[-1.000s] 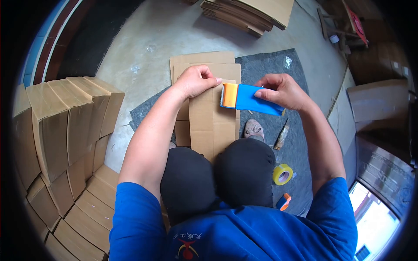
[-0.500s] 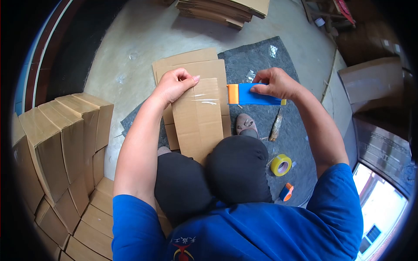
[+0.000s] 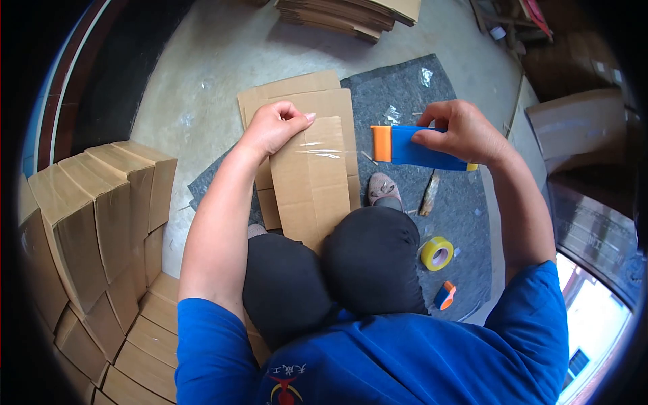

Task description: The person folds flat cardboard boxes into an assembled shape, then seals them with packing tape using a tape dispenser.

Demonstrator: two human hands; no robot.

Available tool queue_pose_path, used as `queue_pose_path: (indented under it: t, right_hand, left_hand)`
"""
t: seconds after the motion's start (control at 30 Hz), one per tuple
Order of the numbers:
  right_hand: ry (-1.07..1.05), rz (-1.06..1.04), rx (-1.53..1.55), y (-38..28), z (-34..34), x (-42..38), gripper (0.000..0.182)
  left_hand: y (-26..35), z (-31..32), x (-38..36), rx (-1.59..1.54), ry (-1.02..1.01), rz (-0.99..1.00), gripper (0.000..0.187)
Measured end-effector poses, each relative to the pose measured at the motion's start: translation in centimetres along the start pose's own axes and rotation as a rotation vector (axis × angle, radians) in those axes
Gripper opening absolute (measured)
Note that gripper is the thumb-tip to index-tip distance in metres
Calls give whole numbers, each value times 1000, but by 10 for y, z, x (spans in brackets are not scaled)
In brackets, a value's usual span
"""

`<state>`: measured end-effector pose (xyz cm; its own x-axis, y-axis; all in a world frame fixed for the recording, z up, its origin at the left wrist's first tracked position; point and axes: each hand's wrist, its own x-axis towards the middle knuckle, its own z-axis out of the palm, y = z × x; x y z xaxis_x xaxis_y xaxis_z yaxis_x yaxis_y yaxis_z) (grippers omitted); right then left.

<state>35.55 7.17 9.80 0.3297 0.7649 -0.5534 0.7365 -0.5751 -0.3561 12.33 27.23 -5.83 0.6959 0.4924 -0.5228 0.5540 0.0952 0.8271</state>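
A flattened cardboard box (image 3: pixel 309 192) stands tilted against my knees, with shiny clear tape (image 3: pixel 324 153) across the seam near its upper end. My left hand (image 3: pixel 277 128) pinches the box at its top left corner, thumb on the near face. To the right, my right hand (image 3: pixel 466 131) grips a blue tape dispenser (image 3: pixel 422 146) level above the mat, its orange head (image 3: pixel 382 144) pointing left at the box with a gap between them. More flat cardboard sheets (image 3: pixel 297 82) lie behind the box.
A yellow tape roll (image 3: pixel 437 254) and a smaller blue-orange dispenser (image 3: pixel 445 295) lie on the grey mat (image 3: pixel 472 229) by my right knee. Stacked folded boxes (image 3: pixel 101 196) stand at left. Another cardboard pile (image 3: pixel 337 17) is at the far side, and a carton (image 3: pixel 574 125) at right.
My right hand has moved right with the tape dispenser, widening the gap to the box. My left hand keeps its pinch on the box, shifted slightly up and right.
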Motion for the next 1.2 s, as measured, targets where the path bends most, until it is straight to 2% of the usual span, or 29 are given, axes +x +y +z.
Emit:
queue_pose_path:
  t: [0.07, 0.17, 0.27, 0.37, 0.43, 0.6, 0.87, 1.03, 1.17, 1.2]
  right_hand:
    - [-37, 9, 57, -6, -12, -8, 38]
    - [-43, -49, 180, 3, -31, -11, 49]
    - [-71, -111, 179, -8, -51, -14, 49]
    - [-121, -70, 156, -9, -55, -6, 50]
    - [-128, -67, 148, 5, -45, 5, 51]
    - [-220, -43, 219, 52, 3, 41, 48]
    - [-217, -108, 361, 90, 48, 68, 40]
    - [-201, -96, 619, 117, 46, 56, 33]
    - [-171, -105, 549, 118, 39, 50, 33]
    - [-154, -85, 447, 107, 38, 49, 36]
  left_hand:
    - [0, -2, 1, -1, -11, -22, 30]
    - [4, -3, 0, 1, -31, -65, 31]
    - [5, -4, 0, 2, -40, -71, 31]
    - [6, -3, 0, 9, -24, -58, 32]
    - [10, -5, -2, 14, -39, -110, 32]
    - [7, -4, 0, 13, -39, -86, 31]
    - [2, -3, 0, -19, -23, -52, 30]
    - [4, -3, -2, -10, -19, -51, 29]
    - [3, -1, -1, -10, -24, -51, 28]
    - [3, -1, -1, -21, -14, -59, 28]
